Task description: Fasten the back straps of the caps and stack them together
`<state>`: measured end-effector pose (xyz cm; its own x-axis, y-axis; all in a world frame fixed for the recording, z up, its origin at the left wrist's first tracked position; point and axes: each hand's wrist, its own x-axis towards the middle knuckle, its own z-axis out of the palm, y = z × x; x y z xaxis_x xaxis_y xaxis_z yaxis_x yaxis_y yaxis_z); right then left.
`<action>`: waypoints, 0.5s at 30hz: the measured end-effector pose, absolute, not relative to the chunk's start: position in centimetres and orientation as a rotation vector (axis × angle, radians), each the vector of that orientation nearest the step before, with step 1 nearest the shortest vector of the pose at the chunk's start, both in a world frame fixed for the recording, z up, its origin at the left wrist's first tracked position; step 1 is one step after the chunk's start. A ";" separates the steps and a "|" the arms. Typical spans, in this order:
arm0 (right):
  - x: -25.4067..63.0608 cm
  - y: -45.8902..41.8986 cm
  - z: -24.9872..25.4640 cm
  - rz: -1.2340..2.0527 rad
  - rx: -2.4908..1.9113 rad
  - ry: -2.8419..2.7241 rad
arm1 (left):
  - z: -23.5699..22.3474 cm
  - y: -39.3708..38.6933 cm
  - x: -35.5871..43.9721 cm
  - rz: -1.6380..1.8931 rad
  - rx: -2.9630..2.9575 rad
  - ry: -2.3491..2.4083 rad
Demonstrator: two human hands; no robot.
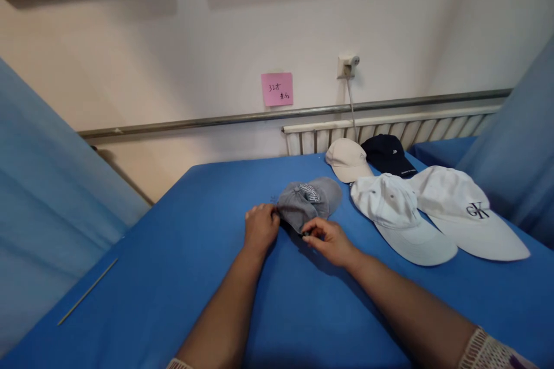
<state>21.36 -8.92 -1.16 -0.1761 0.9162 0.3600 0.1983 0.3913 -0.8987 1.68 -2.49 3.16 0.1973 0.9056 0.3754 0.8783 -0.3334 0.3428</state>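
A grey baseball cap (298,202) with white lettering lies on the blue-covered table (194,230), its brim pointing away to the right. My left hand (261,225) is closed on the cap's left rear edge, the fingertips partly hidden. At the cap's near edge, my right hand (329,240) pinches a small dark part, which looks like the end of the back strap. To the right lie a white cap (389,202) and a larger white cap (454,196) with black letters. Behind them sit a beige cap (346,155) and a dark navy cap (385,150).
A thin stick (88,292) lies near the table's left edge. Blue curtains (52,196) hang on both sides. Along the wall run a metal rail (208,122) and a radiator (389,127). A pink note (277,89) and a socket with a plug (347,67) are above.
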 end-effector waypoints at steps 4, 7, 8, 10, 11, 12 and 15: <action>20.3 -10.2 -0.5 0.935 -0.869 -1.758 | 3.2 -1.9 1.2 0.985 2.130 1.743; 20.0 -11.1 0.2 0.936 -0.818 -1.962 | 3.0 -1.6 1.4 1.060 1.927 1.582; 20.0 -11.3 0.3 0.924 -0.814 -2.011 | 2.8 -1.6 1.5 1.046 1.910 1.549; 20.1 -11.0 0.4 0.845 -0.849 -2.016 | 2.5 -1.5 1.7 0.974 1.943 1.529; 20.3 -10.7 0.2 0.781 -0.886 -1.967 | 2.3 -1.5 1.7 0.934 1.981 1.530; 20.6 -10.1 -0.2 0.710 -0.934 -1.889 | 2.3 -1.5 1.7 0.905 2.031 1.536; 22.3 -7.7 -1.9 0.479 -1.128 -1.565 | 2.7 -1.7 1.4 0.954 2.210 1.591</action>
<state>22.35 -7.73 -1.91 0.0472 0.8480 0.5279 0.4074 0.4662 -0.7853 1.40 -1.73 2.74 0.1867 0.9147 0.3584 0.7470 -0.3691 0.5529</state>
